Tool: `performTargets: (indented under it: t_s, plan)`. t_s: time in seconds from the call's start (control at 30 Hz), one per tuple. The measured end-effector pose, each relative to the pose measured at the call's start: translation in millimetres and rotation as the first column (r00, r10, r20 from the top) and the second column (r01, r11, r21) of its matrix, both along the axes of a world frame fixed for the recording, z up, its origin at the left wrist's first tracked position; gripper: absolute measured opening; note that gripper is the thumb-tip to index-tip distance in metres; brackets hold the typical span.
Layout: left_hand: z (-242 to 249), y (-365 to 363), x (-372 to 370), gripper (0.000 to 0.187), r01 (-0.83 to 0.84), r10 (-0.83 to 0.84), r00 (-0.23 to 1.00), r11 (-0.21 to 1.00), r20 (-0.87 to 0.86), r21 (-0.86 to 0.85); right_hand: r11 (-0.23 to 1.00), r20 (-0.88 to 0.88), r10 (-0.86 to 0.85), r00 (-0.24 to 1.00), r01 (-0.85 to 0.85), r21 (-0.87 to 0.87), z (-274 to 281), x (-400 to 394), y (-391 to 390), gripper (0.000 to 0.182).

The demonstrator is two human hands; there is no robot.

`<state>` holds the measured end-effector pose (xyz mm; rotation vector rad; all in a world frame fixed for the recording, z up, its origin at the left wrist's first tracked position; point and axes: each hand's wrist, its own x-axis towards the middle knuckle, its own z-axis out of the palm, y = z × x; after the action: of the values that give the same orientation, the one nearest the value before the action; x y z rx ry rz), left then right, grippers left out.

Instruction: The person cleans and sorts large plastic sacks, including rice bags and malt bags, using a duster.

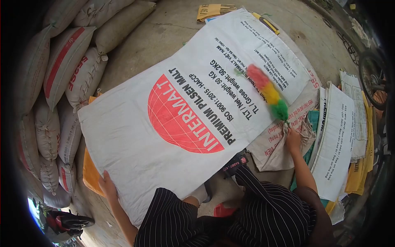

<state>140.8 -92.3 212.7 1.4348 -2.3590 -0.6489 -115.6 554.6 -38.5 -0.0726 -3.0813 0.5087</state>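
A large white malt sack [135, 123] with a red globe print lies flat in front of me, slanting from lower left to upper right. At its lower left edge, my left hand [108, 186] is closed on the sack's border, with some fingers hidden. My right hand [293, 139] is wrapped round the handle end of a fluffy duster [267, 92] in red, yellow and green. The duster's head rests over the sack's printed right part. Just behind my right hand is a crumpled, dirty white sack [267, 154] with red print.
Filled sacks [57, 66] are piled along the left. Folded white sacks [335, 140] and yellow ones [358, 175] lie at the right. A yellow sack [92, 175] shows under the left edge. A bicycle wheel [372, 78] stands far right, a motorbike [68, 220] lower left.
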Motion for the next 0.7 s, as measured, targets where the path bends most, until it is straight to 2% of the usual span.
performTargets:
  t_s: [0.03, 0.07, 0.13, 0.17, 0.23, 0.27, 0.3, 0.33, 0.37, 0.4, 0.43, 0.5, 0.53, 0.57, 0.63, 0.7]
  plan:
    - [7.0, -1.3, 6.0, 0.043, -0.048, 0.047, 0.998, 0.998, -0.038, -0.026, 0.993, -0.012, -0.121, 0.993, 0.120, -0.014, 8.2, -8.4, 10.1, 0.032]
    - [13.3, -3.6, 11.0, 0.043, -0.044, 0.044, 0.998, 0.999, -0.034, -0.023, 0.992, -0.008, -0.124, 0.992, 0.124, -0.010, 7.8, -10.5, 13.0, 0.032]
    - [17.6, -5.2, 20.3, 0.041, 0.034, -0.041, 0.999, 0.934, -0.013, -0.354, 0.972, -0.011, -0.232, 0.973, 0.232, 0.044, 11.7, -18.6, 17.4, 0.033]
    - [17.0, -9.1, 26.6, 0.041, 0.033, -0.041, 0.999, 0.937, -0.015, -0.347, 0.971, -0.014, -0.231, 0.973, 0.232, 0.051, 13.5, -20.9, 15.3, 0.033]
    - [18.3, -34.1, 43.4, 0.041, 0.051, -0.007, 0.996, 0.877, 0.094, -0.478, 0.931, -0.125, -0.349, 0.929, 0.328, -0.157, 28.6, -19.2, -8.0, 0.040]
    - [18.7, -48.9, 54.1, 0.042, 0.068, 0.014, 0.989, 0.838, 0.146, -0.541, 0.971, -0.184, -0.216, 0.959, 0.192, -0.141, 19.3, -14.4, -7.9, 0.034]
    - [14.9, -67.6, 67.8, 0.042, 0.070, 0.012, 0.989, 0.840, 0.148, -0.539, 0.971, -0.182, -0.218, 0.959, 0.194, -0.138, 17.6, -7.8, -12.4, 0.034]
    - [5.0, -89.1, 84.1, 0.042, 0.051, 0.046, 0.981, 0.876, 0.188, -0.480, 0.984, -0.114, 0.095, 0.989, -0.110, -0.141, 16.8, -0.9, -21.6, 0.029]
    - [-6.1, -106.4, 100.6, 0.042, 0.029, 0.076, 0.970, 0.906, 0.230, -0.423, 0.900, -0.050, 0.400, 0.915, -0.403, -0.166, 16.5, 5.4, -31.7, 0.025]
    - [-20.2, -119.0, 118.8, 0.042, 0.032, 0.075, 0.970, 0.904, 0.232, -0.426, 0.838, 0.012, 0.536, 0.844, -0.530, -0.127, 23.5, 11.4, -42.9, 0.022]
    - [-36.4, -130.1, 137.7, 0.042, 0.084, 0.043, 0.955, 0.910, 0.294, -0.406, 0.755, 0.077, 0.656, 0.751, -0.649, -0.097, 32.7, 14.4, -50.4, 0.020]
    - [-50.4, -131.5, 154.3, 0.042, 0.135, 0.012, 0.935, 0.912, 0.356, -0.386, 0.755, 0.085, 0.656, 0.750, -0.650, -0.088, 23.5, 10.0, -34.3, 0.020]
    - [-54.9, -122.5, 157.9, 0.041, 0.117, 0.040, 0.919, 0.922, 0.392, -0.369, 0.887, 0.091, 0.462, 0.882, -0.462, -0.026, 4.2, 5.3, -11.7, 0.019]
    - [-60.0, -115.8, 160.3, 0.041, 0.099, 0.067, 0.900, 0.931, 0.431, -0.351, 0.968, 0.086, 0.243, 0.966, -0.247, 0.036, -8.2, 2.4, 8.5, 0.020]
    - [-74.5, -106.1, 166.9, 0.040, 0.096, 0.085, 0.884, 0.929, 0.460, -0.357, 0.992, -0.054, -0.104, 0.993, 0.108, 0.070, -0.3, -6.0, 34.2, 0.027]
    - [-85.7, -108.6, 173.5, 0.040, 0.093, 0.104, 0.870, 0.926, 0.482, -0.367, 0.959, -0.045, -0.281, 0.959, 0.278, -0.047, 10.2, -16.6, 52.8, 0.034]
